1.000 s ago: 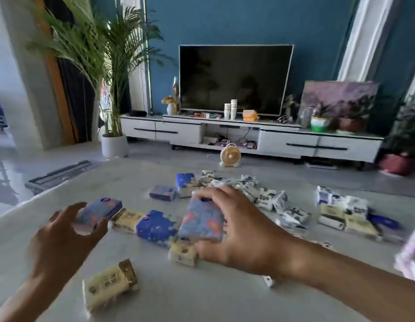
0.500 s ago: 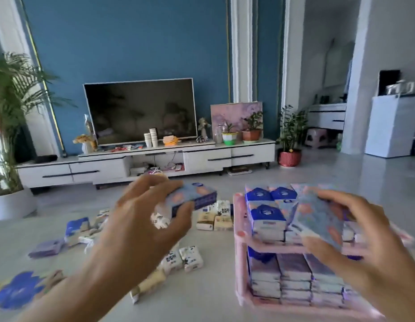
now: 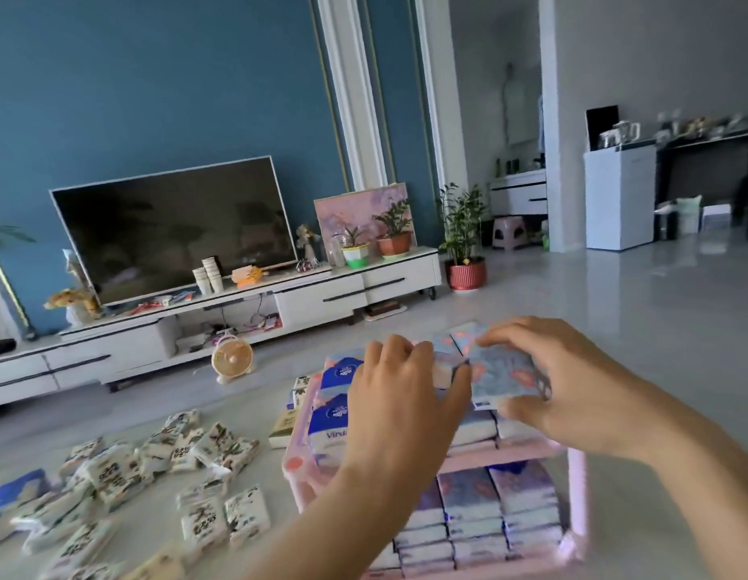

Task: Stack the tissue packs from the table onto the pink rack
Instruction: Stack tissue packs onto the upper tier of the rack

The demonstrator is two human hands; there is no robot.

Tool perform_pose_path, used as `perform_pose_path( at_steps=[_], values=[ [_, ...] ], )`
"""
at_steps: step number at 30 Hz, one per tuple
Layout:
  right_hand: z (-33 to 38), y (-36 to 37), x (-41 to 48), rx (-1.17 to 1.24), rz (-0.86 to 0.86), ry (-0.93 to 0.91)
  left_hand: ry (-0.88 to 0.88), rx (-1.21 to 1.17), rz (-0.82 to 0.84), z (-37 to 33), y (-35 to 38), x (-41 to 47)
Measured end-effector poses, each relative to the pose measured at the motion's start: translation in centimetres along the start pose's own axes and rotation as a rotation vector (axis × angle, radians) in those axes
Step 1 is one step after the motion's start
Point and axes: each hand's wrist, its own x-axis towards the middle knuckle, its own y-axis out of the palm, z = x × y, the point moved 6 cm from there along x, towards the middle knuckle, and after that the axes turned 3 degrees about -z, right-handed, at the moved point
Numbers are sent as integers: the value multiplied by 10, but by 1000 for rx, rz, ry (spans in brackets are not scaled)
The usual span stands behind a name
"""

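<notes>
left hand (image 3: 401, 395) and right hand (image 3: 573, 391) have lowered tissue packs (image 3: 504, 370) onto pink rack (image 3: 577, 496).

Both hands are over the top tier of the pink plastic rack (image 3: 576, 496). The right hand (image 3: 573, 395) pinches a pale blue tissue pack with pink blotches (image 3: 504, 372) between thumb and fingers. The left hand (image 3: 401, 395) grips a second patterned tissue pack (image 3: 445, 367) just beside it. White tissue packs with dark print (image 3: 196, 450) lie scattered on the grey table (image 3: 273, 483) left of the rack
</notes>
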Motion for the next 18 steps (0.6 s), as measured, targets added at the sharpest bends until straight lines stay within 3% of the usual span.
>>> perform_pose_path(
  at_steps=[4,11,18],
  values=[
    [0,4,-3,29,76,13,78,159,92,-4,14,-11],
    [-11,0,-10,123,85,90,236,202,227,-5,21,-24],
    [-14,-1,-13,101,-33,96,56,200,518,9,32,-31]
  ],
)
